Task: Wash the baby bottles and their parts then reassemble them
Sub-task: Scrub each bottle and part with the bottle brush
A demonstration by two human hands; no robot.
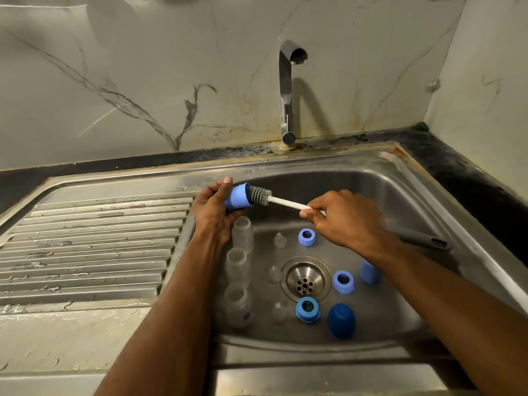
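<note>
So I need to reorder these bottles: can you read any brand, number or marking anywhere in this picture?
None can be read.
Nearest clear bottle: a small dark blue mark low on its side, too blurred to read.
The other bottles, blue rings, caps, brush and tap: no visible text.

Pale marble-look wall panels (143, 81) with dark grey veins, meeting in a corner at right. Chrome tap (287, 92) rising from a black, grimy counter strip (457, 167). Stainless steel sink (385, 178) with ribbed drainboard (94, 241) at left. Dim, warm light.
</note>
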